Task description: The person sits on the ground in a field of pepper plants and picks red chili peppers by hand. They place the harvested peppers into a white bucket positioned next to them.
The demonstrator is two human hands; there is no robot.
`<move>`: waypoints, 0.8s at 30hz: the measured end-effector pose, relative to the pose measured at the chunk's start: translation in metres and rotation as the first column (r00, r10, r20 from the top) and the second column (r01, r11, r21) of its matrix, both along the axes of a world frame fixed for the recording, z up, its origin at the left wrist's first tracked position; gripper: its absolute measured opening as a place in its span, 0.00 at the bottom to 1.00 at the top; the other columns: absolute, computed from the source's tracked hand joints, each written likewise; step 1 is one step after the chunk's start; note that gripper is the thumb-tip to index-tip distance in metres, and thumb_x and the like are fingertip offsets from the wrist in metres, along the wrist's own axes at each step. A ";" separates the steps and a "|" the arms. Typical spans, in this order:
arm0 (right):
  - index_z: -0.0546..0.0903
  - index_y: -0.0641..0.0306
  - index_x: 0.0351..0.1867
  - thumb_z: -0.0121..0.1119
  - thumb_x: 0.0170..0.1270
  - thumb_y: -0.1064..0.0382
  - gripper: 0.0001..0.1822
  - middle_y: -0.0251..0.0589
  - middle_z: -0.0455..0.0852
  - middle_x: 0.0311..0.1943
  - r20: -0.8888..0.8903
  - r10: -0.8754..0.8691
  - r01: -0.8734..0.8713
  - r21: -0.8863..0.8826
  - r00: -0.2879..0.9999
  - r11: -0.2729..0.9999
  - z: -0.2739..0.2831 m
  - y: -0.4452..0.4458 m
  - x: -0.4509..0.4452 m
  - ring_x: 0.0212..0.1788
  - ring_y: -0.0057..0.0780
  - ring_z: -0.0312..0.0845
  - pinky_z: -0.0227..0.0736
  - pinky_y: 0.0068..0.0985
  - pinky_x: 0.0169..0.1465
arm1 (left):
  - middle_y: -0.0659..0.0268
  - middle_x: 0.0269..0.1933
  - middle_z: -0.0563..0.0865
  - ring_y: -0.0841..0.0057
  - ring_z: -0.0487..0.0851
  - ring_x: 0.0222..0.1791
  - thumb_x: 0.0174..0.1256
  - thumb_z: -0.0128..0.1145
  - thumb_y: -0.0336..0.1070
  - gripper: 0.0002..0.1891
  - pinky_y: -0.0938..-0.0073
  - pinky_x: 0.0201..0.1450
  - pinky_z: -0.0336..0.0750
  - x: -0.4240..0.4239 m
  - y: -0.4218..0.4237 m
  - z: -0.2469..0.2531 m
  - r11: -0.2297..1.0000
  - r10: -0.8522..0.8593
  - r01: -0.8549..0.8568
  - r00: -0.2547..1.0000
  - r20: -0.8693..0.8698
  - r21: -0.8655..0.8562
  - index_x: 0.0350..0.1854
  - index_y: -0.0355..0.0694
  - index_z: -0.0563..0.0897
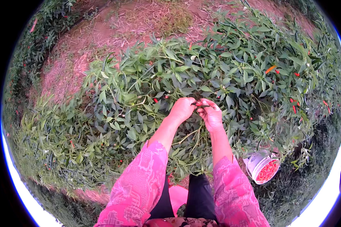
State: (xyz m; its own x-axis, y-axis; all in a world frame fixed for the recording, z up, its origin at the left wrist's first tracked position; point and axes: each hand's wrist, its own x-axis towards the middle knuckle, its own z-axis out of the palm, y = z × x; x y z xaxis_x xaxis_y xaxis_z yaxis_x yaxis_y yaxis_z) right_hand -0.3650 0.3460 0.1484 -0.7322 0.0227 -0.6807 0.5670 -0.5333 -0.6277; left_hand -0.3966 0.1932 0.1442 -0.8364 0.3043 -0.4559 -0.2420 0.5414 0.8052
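Observation:
Both of my hands meet over the chili pepper plants (147, 76), near the middle of the view. My left hand (183, 109) has its fingers and thumb pinched at the stem end of red chili peppers (199, 103). From the other side, my right hand (211, 114) holds the same small bunch, with a dark green piece, a pod or a leaf, lying across its fingers. More red chilies (294, 106) hang among the leaves at the right, and an orange one (270, 69) shows above them.
A white plastic bucket (254, 167) of red chilies stands tilted at the lower right, beside the foliage. Reddish soil with dry straw (110, 31) lies beyond the plants. Another dark row of plants (25, 65) runs along the left.

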 end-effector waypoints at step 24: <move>0.73 0.62 0.38 0.45 0.71 0.64 0.06 0.28 0.68 0.22 -0.155 0.120 0.020 0.688 0.981 0.725 0.177 0.184 -0.093 0.16 0.14 0.61 0.62 0.17 0.21 | 0.51 0.37 0.84 0.58 0.83 0.37 0.60 0.55 0.31 0.13 0.64 0.42 0.76 -0.014 0.023 0.021 0.957 0.233 -0.244 0.969 -0.084 -0.159 0.47 0.36 0.79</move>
State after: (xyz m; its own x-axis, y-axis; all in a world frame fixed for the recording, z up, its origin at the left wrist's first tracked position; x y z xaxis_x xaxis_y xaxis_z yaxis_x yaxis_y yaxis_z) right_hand -0.4576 0.5298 0.3251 -0.8504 0.3902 -0.3530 0.4226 0.1069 -0.9000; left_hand -0.4104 0.2158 0.1656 -0.9042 0.0166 -0.4268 -0.3316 0.6024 0.7260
